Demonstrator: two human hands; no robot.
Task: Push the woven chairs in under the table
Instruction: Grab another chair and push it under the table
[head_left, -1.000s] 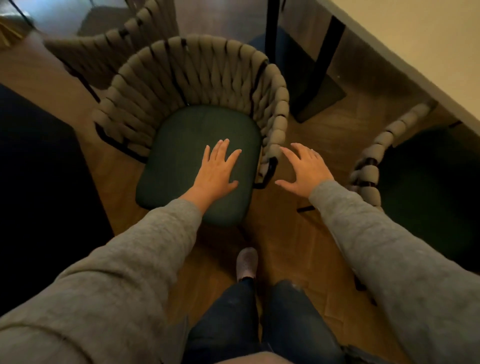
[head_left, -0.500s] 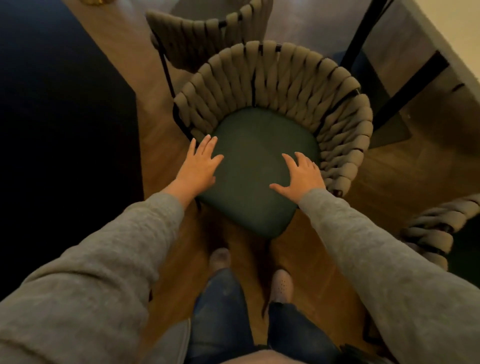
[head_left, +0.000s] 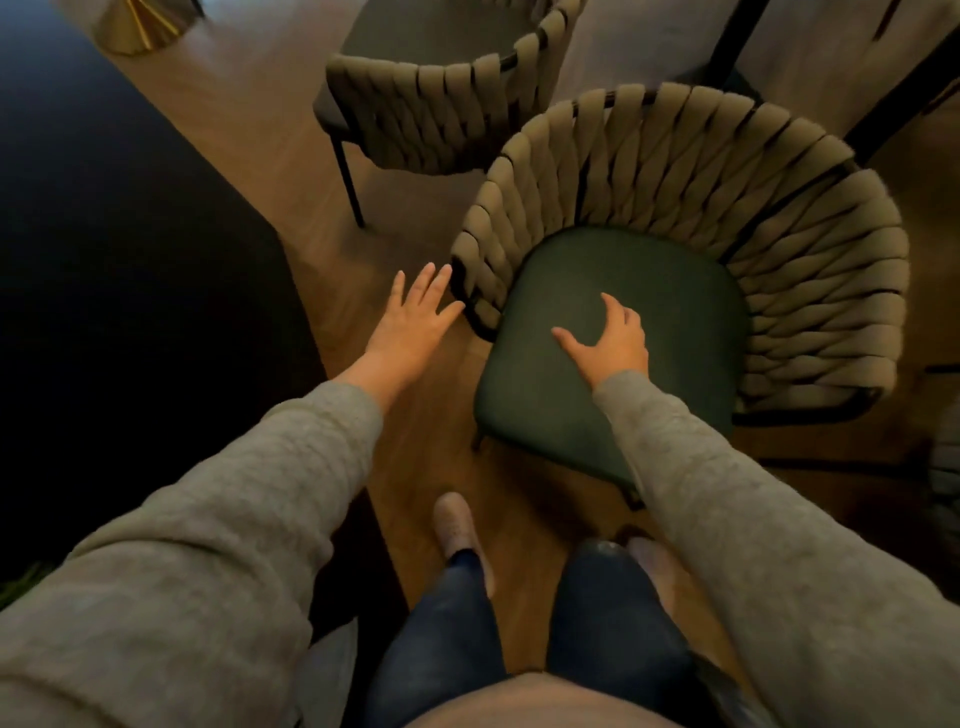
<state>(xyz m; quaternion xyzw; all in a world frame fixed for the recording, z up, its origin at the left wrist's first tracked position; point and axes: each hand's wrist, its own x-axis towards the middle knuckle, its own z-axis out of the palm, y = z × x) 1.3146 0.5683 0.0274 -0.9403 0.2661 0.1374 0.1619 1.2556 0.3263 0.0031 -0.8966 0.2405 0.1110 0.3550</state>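
Two woven chairs are in view and neither is tucked in, so the step in hand looks like taking hold of the nearer one. At far left lies a flat dark surface (head_left: 104, 260), with a gold cone-shaped object (head_left: 137, 26) in the upper left corner. Left of centre, the left hand (head_left: 415, 325) is spread flat with its fingers straight and apart, holding nothing. It is just beside the end of the near backrest, and I cannot tell whether it touches. At upper centre, the far chair (head_left: 441, 98) has thick khaki straps plaited over a thin black frame. At centre right, the near chair (head_left: 810, 270) has the same tub-shaped weave, curving round a smooth dark green cushion (head_left: 623, 270). The right hand (head_left: 608, 340) is over that cushion, fingers loosely bent and gripping nothing. I cannot tell whether it presses down. At upper right stand black table legs (head_left: 730, 41). The near chair's back is towards them, so the next move probably calls for swinging it round on the wood floor (head_left: 431, 457) before pushing it in. The plaited rim looks like a good hold for that.
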